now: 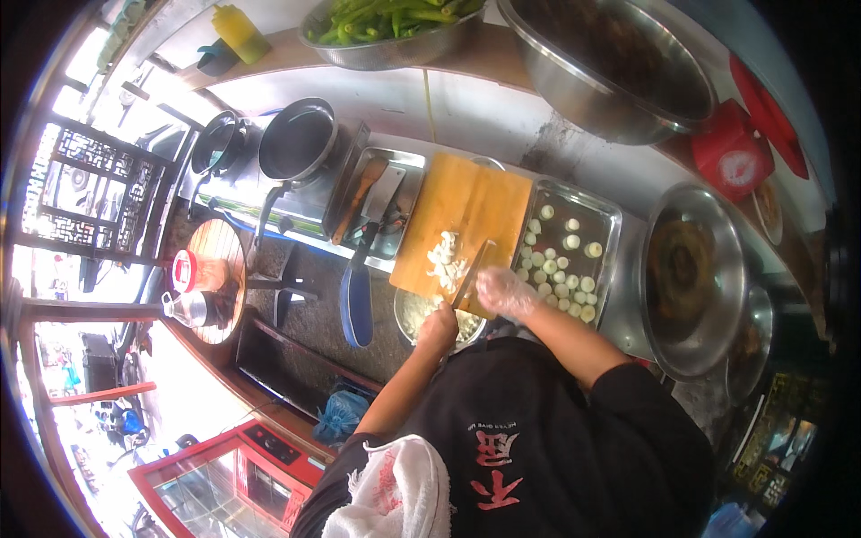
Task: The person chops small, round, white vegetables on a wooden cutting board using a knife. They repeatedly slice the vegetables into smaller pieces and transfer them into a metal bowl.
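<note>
My left hand (438, 329) grips the handle of a kitchen knife (473, 272), its blade slanting across a wooden cutting board (464, 202). My right hand (506, 292), in a clear plastic glove, is curled at the board's near right, close to the blade; whatever its fingers may hold is hidden. Cut white pieces (445, 261), apparently onion, lie on the board left of the blade. Below the board's near edge, partly covered by it and by my left hand, is a metal bowl (401, 317) of finely chopped white bits. Peeled onions (551, 265) sit in a metal tray (612, 222) to the right.
Left of the board, a steel tray (416, 168) holds a cleaver (387, 191) and wooden spatula (363, 195). Beyond are pans (296, 138). A large steel basin (730, 289) stands right. The shelf above bears green peppers (390, 20) and a red scale (733, 151). A blue stool (356, 306) is left.
</note>
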The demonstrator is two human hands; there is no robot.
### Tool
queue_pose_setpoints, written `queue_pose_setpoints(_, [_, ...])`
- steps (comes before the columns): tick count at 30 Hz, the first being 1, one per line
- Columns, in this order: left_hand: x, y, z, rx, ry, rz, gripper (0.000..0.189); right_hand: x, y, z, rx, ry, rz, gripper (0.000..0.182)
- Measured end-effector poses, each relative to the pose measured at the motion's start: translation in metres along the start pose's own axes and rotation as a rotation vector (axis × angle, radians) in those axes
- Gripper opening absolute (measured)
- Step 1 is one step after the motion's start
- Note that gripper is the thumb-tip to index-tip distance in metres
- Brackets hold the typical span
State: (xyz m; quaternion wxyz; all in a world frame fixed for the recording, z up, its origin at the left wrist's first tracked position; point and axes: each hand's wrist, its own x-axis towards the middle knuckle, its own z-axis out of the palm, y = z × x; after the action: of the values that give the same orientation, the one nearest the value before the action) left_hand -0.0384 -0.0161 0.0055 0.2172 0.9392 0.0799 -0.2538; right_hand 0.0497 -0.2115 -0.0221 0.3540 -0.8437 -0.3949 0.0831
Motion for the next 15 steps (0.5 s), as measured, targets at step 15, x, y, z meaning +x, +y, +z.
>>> queue_pose_setpoints(15, [0.039, -0.057, -0.073, 0.186, 0.097, 0.117, 0.021, 0.073, -0.011, 0.048, 0.026, -0.048, 0.065, 0.021])
